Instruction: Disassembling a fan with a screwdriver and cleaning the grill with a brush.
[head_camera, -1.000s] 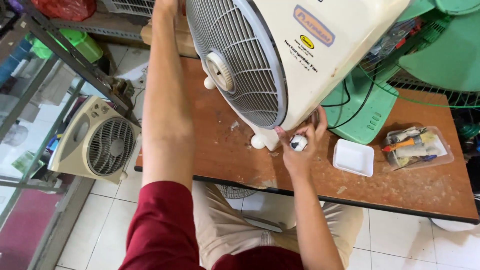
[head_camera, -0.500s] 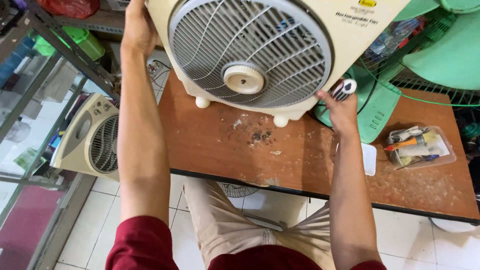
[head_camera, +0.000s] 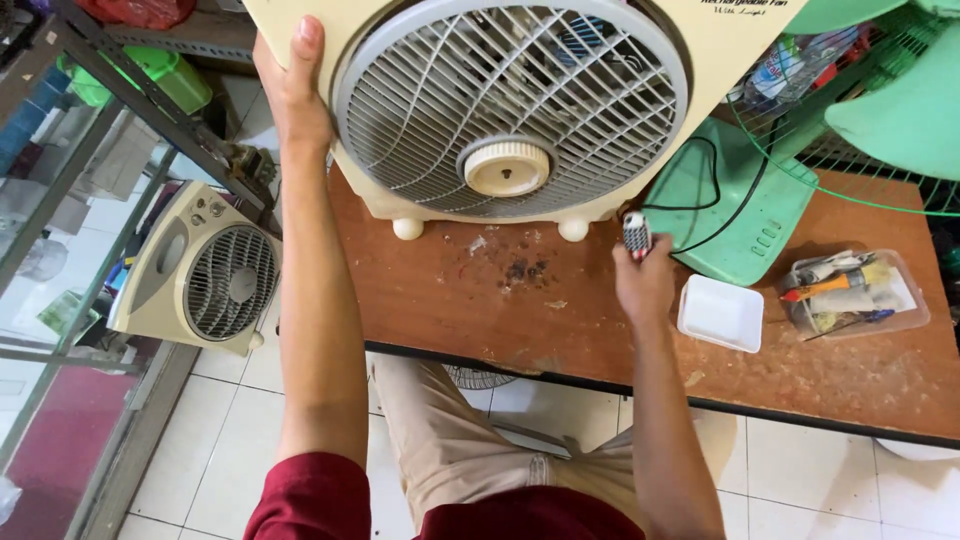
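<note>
change: box fan (head_camera: 515, 110) has tipped up more since a moment ago, grille facing the camera now, and the right hand (head_camera: 645, 280) has come off its corner
left hand: left hand (head_camera: 292, 85) wrapped over the fan's left edge, holding it
right hand: grip clenched on a small black-and-white tool (head_camera: 636, 235), just below the fan
fan spot: feet just above the desk (head_camera: 560, 330), over some dirt specks
around: white tray (head_camera: 720, 312), clear tub of tools (head_camera: 850, 290), green fan base (head_camera: 735, 215) with a black cable, second fan on the floor (head_camera: 200, 270)

The fan (head_camera: 515, 110) runs off the top edge; the clear box's (head_camera: 850, 292) contents are too small to tell.
</note>
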